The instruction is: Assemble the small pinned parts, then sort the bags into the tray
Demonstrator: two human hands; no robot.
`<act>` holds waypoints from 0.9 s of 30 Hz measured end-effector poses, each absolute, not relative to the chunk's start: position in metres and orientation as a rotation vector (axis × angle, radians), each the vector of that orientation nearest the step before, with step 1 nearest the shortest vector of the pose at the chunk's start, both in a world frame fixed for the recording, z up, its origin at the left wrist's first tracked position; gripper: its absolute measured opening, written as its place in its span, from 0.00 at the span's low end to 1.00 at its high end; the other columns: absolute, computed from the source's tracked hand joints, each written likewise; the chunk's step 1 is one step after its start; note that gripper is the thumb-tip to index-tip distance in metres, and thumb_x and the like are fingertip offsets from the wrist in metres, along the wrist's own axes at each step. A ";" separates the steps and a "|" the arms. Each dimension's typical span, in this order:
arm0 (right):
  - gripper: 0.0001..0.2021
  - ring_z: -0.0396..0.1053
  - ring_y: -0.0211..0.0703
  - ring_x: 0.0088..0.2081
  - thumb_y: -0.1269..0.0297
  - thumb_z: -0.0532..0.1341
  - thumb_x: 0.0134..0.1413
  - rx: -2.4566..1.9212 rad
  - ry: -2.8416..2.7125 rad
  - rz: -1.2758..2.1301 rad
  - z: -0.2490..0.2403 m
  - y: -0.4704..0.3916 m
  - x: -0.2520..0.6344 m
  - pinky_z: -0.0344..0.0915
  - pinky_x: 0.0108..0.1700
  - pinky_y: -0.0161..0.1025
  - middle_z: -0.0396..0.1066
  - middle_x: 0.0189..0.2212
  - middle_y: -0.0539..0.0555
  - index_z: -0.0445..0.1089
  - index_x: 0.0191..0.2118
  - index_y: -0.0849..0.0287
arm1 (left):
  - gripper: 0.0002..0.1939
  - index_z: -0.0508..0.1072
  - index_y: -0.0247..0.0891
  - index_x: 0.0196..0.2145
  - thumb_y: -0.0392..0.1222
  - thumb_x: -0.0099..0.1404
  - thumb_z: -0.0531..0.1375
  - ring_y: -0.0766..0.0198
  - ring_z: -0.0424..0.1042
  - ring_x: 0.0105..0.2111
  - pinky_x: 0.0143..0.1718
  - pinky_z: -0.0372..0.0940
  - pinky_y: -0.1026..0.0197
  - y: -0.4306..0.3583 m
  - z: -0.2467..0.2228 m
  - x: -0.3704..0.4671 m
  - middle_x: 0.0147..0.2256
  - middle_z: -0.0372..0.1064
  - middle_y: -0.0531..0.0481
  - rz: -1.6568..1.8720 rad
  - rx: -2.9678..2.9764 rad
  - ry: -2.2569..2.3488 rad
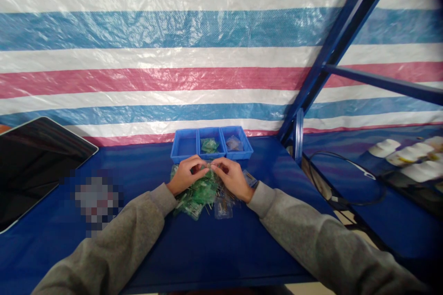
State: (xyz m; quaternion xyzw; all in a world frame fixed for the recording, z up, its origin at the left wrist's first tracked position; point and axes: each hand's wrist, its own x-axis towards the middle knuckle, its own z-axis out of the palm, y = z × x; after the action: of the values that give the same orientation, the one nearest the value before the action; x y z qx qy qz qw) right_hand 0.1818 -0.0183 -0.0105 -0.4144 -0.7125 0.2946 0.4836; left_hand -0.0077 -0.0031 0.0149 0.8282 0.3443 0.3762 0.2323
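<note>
Both hands meet over a heap of small packets, just in front of the blue bins. My left hand (188,174) is closed, its thumb and fingers pinching one side of a small plastic bag (209,164). From the other side my right hand (232,177) pinches the same bag; the fingers hide most of it. Below them lie green plastic packets (201,192) with thin metal pieces inside. Clear packets (223,208) with brassy pins or screws lie beside them, partly under my right hand.
Three joined blue bins (184,157) stand behind the heap; the middle one holds green packets (209,145), the right one clear packets (234,143). A dark screen (34,170) lies at left, near a blurred patch. At right are a blue metal frame (298,136), a black cable (311,179) and white rolls (384,147).
</note>
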 end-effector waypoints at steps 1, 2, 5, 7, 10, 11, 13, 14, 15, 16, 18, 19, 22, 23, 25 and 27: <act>0.11 0.64 0.37 0.26 0.57 0.57 0.56 -1.005 -1.746 0.710 -0.010 -0.018 0.182 0.60 0.30 0.34 0.71 0.29 0.51 0.71 0.35 0.58 | 0.12 0.72 0.33 0.31 0.46 0.62 0.57 0.69 0.58 0.25 0.27 0.56 0.66 -0.003 0.015 -0.007 0.25 0.59 0.53 1.037 2.271 0.945; 0.10 0.63 0.37 0.26 0.58 0.58 0.56 -0.999 -1.759 0.702 -0.009 -0.019 0.182 0.60 0.30 0.34 0.71 0.30 0.51 0.71 0.36 0.58 | 0.12 0.72 0.33 0.31 0.46 0.62 0.57 0.69 0.59 0.25 0.27 0.56 0.66 -0.003 0.015 -0.007 0.25 0.59 0.52 1.040 2.262 0.944; 0.08 0.63 0.37 0.26 0.60 0.60 0.54 -0.985 -1.810 0.670 -0.007 -0.019 0.181 0.59 0.30 0.34 0.69 0.29 0.51 0.71 0.35 0.58 | 0.11 0.71 0.33 0.31 0.45 0.62 0.58 0.69 0.60 0.25 0.27 0.56 0.66 -0.003 0.013 -0.007 0.26 0.61 0.51 1.062 2.217 0.953; 0.07 0.63 0.38 0.27 0.60 0.60 0.54 -0.983 -1.825 0.656 -0.007 -0.019 0.181 0.59 0.30 0.35 0.68 0.27 0.50 0.71 0.32 0.58 | 0.11 0.70 0.33 0.31 0.45 0.62 0.57 0.69 0.60 0.26 0.27 0.56 0.66 -0.003 0.013 -0.007 0.27 0.62 0.51 1.062 2.196 0.956; 0.09 0.63 0.38 0.27 0.60 0.58 0.56 -0.972 -1.804 0.653 -0.007 -0.020 0.181 0.59 0.31 0.35 0.67 0.27 0.51 0.71 0.30 0.58 | 0.12 0.70 0.33 0.31 0.47 0.62 0.57 0.69 0.59 0.24 0.26 0.56 0.67 -0.004 0.014 -0.008 0.26 0.62 0.51 1.023 2.211 0.955; 0.09 0.63 0.38 0.27 0.60 0.57 0.56 -0.968 -1.792 0.651 -0.006 -0.020 0.181 0.59 0.31 0.35 0.68 0.27 0.51 0.71 0.31 0.58 | 0.13 0.70 0.33 0.31 0.47 0.62 0.57 0.70 0.58 0.24 0.25 0.55 0.67 -0.004 0.014 -0.008 0.26 0.62 0.51 1.008 2.227 0.951; 0.10 0.63 0.38 0.28 0.59 0.57 0.57 -0.963 -1.774 0.647 -0.006 -0.022 0.182 0.59 0.31 0.35 0.68 0.28 0.51 0.71 0.31 0.57 | 0.13 0.71 0.33 0.31 0.47 0.62 0.57 0.70 0.58 0.24 0.25 0.55 0.67 -0.004 0.015 -0.008 0.26 0.61 0.51 0.989 2.268 0.937; 0.10 0.63 0.39 0.28 0.59 0.56 0.58 -0.963 -1.767 0.644 -0.005 -0.022 0.182 0.59 0.31 0.35 0.68 0.28 0.51 0.71 0.31 0.57 | 0.13 0.72 0.32 0.31 0.47 0.62 0.57 0.69 0.58 0.24 0.26 0.56 0.66 -0.004 0.016 -0.008 0.26 0.62 0.51 0.986 2.285 0.926; 0.11 0.63 0.39 0.29 0.59 0.56 0.58 -0.964 -1.761 0.642 -0.004 -0.023 0.182 0.59 0.31 0.35 0.68 0.28 0.52 0.71 0.31 0.57 | 0.12 0.72 0.32 0.31 0.46 0.62 0.57 0.69 0.59 0.25 0.27 0.56 0.66 -0.003 0.016 -0.008 0.27 0.62 0.50 0.986 2.297 0.918; 0.11 0.63 0.39 0.29 0.58 0.55 0.58 -0.966 -1.756 0.641 -0.004 -0.023 0.182 0.59 0.31 0.35 0.68 0.29 0.52 0.71 0.31 0.57 | 0.12 0.73 0.33 0.32 0.46 0.62 0.58 0.68 0.60 0.25 0.28 0.57 0.65 -0.003 0.015 -0.008 0.28 0.63 0.49 0.988 2.303 0.913; 0.11 0.63 0.39 0.29 0.58 0.55 0.58 -0.966 -1.749 0.643 -0.003 -0.023 0.182 0.59 0.32 0.35 0.68 0.29 0.52 0.71 0.33 0.57 | 0.11 0.74 0.33 0.33 0.45 0.62 0.58 0.68 0.62 0.27 0.29 0.58 0.65 -0.002 0.014 -0.009 0.31 0.65 0.47 0.998 2.301 0.910; 0.10 0.63 0.39 0.29 0.58 0.56 0.58 -0.963 -1.751 0.647 -0.003 -0.023 0.182 0.60 0.32 0.35 0.68 0.30 0.52 0.71 0.34 0.57 | 0.11 0.74 0.33 0.34 0.44 0.62 0.58 0.67 0.63 0.28 0.30 0.58 0.65 -0.002 0.014 -0.009 0.32 0.66 0.46 1.011 2.296 0.909; 0.08 0.63 0.38 0.28 0.59 0.58 0.56 -0.946 -1.767 0.665 -0.005 -0.021 0.182 0.60 0.31 0.35 0.67 0.30 0.51 0.70 0.35 0.57 | 0.12 0.74 0.33 0.33 0.45 0.64 0.57 0.66 0.64 0.30 0.31 0.59 0.64 -0.001 0.014 -0.009 0.32 0.67 0.46 1.046 2.276 0.899; 0.08 0.62 0.38 0.28 0.59 0.59 0.55 -0.946 -1.772 0.667 -0.005 -0.021 0.182 0.60 0.31 0.35 0.67 0.30 0.51 0.70 0.35 0.57 | 0.13 0.74 0.32 0.31 0.45 0.64 0.56 0.66 0.64 0.30 0.31 0.59 0.64 -0.001 0.014 -0.008 0.31 0.67 0.46 1.051 2.272 0.897; 0.07 0.62 0.38 0.28 0.60 0.59 0.55 -0.958 -1.775 0.665 -0.006 -0.021 0.181 0.59 0.31 0.35 0.67 0.29 0.51 0.70 0.34 0.57 | 0.14 0.73 0.32 0.27 0.45 0.64 0.56 0.66 0.64 0.28 0.30 0.59 0.64 -0.001 0.015 -0.008 0.27 0.66 0.47 1.048 2.266 0.900; 0.07 0.62 0.38 0.28 0.60 0.58 0.56 -0.971 -1.775 0.657 -0.006 -0.022 0.181 0.59 0.31 0.35 0.66 0.28 0.50 0.69 0.32 0.57 | 0.16 0.73 0.32 0.24 0.45 0.64 0.56 0.67 0.63 0.26 0.30 0.59 0.64 -0.002 0.014 -0.008 0.25 0.65 0.49 1.037 2.265 0.911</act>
State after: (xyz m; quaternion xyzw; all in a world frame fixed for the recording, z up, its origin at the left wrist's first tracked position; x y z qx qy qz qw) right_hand 0.1809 -0.0217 -0.0060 -0.3990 -0.7293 0.2698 0.4859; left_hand -0.0081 -0.0016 0.0144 0.8284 0.3334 0.3794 0.2422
